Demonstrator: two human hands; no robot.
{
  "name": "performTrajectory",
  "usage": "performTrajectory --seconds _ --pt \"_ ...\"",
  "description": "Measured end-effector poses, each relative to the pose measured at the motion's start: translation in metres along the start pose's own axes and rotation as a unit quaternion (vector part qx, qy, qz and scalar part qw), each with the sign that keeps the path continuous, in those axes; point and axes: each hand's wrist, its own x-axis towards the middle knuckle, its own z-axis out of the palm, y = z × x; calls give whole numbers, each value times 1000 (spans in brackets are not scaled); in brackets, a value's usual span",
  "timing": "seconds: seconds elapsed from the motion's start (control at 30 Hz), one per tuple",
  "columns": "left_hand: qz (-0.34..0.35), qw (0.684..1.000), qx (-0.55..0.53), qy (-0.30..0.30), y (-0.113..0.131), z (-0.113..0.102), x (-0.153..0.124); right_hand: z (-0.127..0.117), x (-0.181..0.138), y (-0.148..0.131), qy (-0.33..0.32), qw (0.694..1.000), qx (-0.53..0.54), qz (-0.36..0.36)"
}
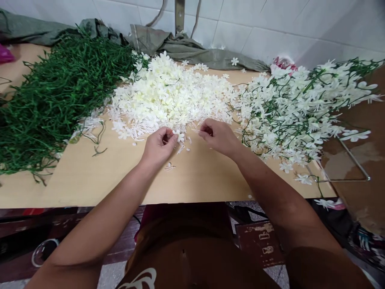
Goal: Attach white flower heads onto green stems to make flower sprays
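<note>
My left hand [159, 145] is closed in a pinch on a small white artificial flower [180, 135], its petals facing right. Across from it, my right hand [218, 137] pinches a thin white stamen piece [195, 130] between thumb and fingertips. Both hands hover at the near edge of a heap of loose white flower heads [171, 88]. Thin white stamen pieces [141, 128] lie scattered along the front of that heap. A few small white bits [170, 166] rest on the tabletop below my hands.
To the left spreads a large pile of green plastic stems [60, 80]. Assembled white flowers on green stems [288, 108] are heaped at the right, some over the edge. A grey-green cloth [210, 58] lines the back of the table [120, 176] by the tiled wall.
</note>
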Motion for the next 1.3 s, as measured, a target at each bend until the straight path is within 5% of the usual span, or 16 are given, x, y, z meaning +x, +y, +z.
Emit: performTrajectory --seconds 0.17,0.43,0.97,1.3 --pt "11 1000 27 -1 -6 3 0 8 -22 -18 5 995 82 -64" --pt "30 996 79 -17 -5 5 -3 37 -22 -26 107 987 -58 -106" --pt "60 993 99 -31 -11 4 -2 44 -15 -18 95 991 9 -97" --pt "76 991 101 -44 -14 4 -1 44 -14 -20 91 987 -74 -107"
